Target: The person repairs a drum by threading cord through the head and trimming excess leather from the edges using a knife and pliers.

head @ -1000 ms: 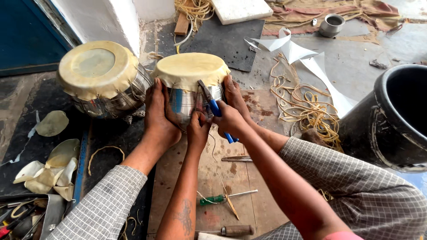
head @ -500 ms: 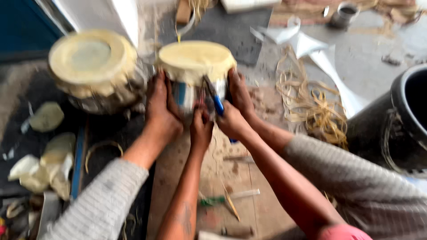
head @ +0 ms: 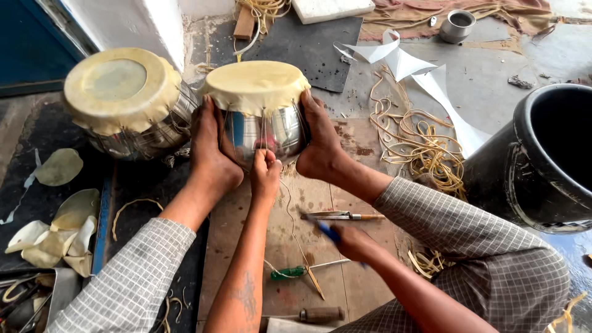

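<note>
Pale skin already covers the metal drum point(head: 256, 86) at the wooden board's point(head: 345, 277) far edge. Lacing looks unfinished: left hand point(head: 265, 176) fingers pinch a cord, right hand point(head: 348, 237) grips a blue-handled tool point(head: 328, 232), while another person's hands point(head: 209, 154) steady the drum.

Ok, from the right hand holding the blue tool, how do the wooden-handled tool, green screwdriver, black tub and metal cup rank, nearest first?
Judged from the right hand in the head view:
1. Wooden-handled tool, just beyond the knuckles on the board.
2. Green screwdriver, to its left on the board.
3. Black tub, at the right edge.
4. Metal cup, far off at the top.
</note>
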